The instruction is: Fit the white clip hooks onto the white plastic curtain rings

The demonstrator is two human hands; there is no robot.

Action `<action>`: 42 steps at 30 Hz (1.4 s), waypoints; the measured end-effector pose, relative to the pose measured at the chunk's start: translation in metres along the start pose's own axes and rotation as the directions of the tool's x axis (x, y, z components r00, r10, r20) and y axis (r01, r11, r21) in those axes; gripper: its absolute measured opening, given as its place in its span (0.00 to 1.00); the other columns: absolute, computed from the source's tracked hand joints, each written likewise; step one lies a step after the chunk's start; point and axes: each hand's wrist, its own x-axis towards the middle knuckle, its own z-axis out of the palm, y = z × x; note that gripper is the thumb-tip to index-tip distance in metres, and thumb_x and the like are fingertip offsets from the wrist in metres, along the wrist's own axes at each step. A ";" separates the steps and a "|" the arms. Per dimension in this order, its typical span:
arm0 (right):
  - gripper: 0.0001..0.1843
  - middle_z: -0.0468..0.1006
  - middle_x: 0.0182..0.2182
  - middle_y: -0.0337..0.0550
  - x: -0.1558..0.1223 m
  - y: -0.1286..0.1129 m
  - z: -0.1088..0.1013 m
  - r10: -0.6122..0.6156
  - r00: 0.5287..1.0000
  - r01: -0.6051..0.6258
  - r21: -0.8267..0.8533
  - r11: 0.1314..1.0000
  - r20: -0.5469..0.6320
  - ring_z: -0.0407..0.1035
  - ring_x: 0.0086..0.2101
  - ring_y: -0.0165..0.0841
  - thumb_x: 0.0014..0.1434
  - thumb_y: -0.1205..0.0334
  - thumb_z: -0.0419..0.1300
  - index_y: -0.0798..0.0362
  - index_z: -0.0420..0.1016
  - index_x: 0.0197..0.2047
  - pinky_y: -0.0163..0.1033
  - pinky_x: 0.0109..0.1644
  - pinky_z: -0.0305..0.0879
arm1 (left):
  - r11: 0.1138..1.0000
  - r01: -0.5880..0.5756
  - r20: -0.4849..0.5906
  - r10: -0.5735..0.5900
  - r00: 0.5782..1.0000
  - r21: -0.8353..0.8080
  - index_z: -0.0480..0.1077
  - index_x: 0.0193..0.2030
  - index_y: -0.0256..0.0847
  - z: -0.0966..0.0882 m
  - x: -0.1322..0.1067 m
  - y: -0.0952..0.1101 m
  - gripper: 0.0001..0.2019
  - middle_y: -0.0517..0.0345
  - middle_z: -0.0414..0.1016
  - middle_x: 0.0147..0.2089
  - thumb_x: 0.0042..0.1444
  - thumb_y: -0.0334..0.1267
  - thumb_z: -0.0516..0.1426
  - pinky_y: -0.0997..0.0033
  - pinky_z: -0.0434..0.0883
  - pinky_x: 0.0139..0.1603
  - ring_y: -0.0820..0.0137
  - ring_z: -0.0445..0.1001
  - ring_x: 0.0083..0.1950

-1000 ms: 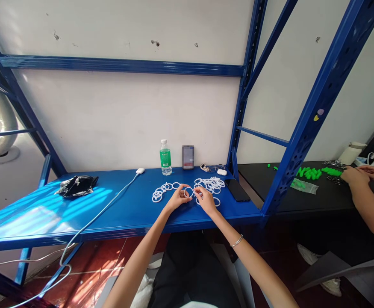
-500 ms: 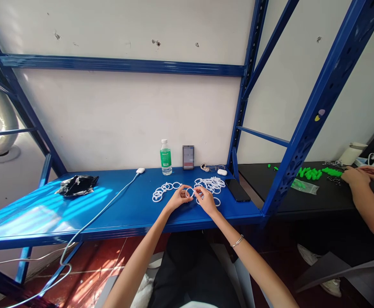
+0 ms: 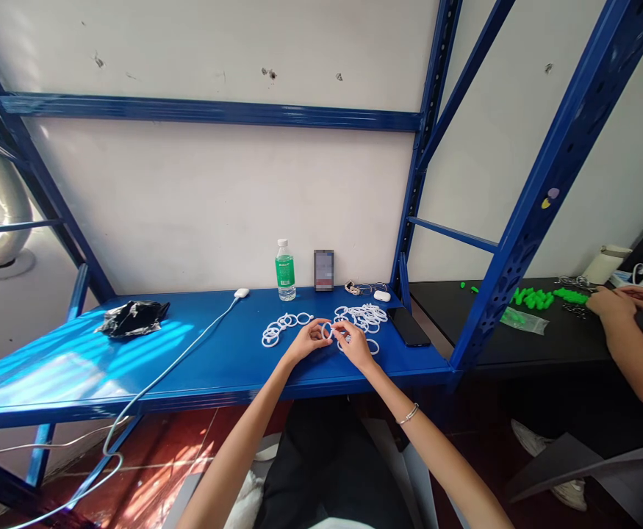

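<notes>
Left hand (image 3: pixel 306 342) and right hand (image 3: pixel 356 344) pinching one white ring (image 3: pixel 322 331), near front edge of blue desk (image 3: pixel 200 375), ring pile (image 3: pixel 369 317) beyond.

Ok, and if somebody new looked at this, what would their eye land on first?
Probably the sunlit blue table, with a white ring held between the left hand and right hand near its front edge. A heap of white rings lies just beyond the right hand. Off to the right, bright green pieces stand out on a black table.
</notes>
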 end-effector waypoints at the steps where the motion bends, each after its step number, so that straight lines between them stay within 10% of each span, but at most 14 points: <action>1: 0.10 0.79 0.39 0.46 0.000 0.000 0.000 0.001 1.000 -0.001 0.002 1.000 -0.001 0.74 0.38 0.38 0.64 0.58 0.54 0.51 0.74 0.42 0.41 0.40 0.70 | 1.000 -0.001 0.000 0.001 1.000 0.005 0.66 0.53 0.39 0.000 0.000 -0.001 0.30 0.61 0.70 0.34 0.45 0.47 0.67 0.73 0.71 0.36 0.75 0.70 0.32; 34: 0.11 0.79 0.32 0.44 0.002 -0.002 -0.004 0.100 0.995 -0.099 0.134 0.986 -0.002 0.74 0.34 0.36 0.60 0.55 0.57 0.53 0.75 0.34 0.40 0.38 0.71 | 0.995 0.032 -0.021 -0.030 0.999 0.099 0.69 0.51 0.37 0.003 -0.002 0.003 0.29 0.63 0.71 0.28 0.44 0.50 0.67 0.73 0.69 0.32 0.73 0.71 0.27; 42: 0.13 0.80 0.40 0.48 0.000 -0.004 -0.003 0.075 0.994 -0.077 -0.025 0.997 -0.081 0.74 0.38 0.38 0.64 0.60 0.50 0.52 0.75 0.42 0.42 0.39 0.71 | 0.957 -0.014 -0.259 0.093 0.961 0.291 0.67 0.54 0.41 -0.001 -0.001 -0.003 0.25 0.57 0.72 0.35 0.51 0.50 0.61 0.72 0.69 0.34 0.69 0.71 0.34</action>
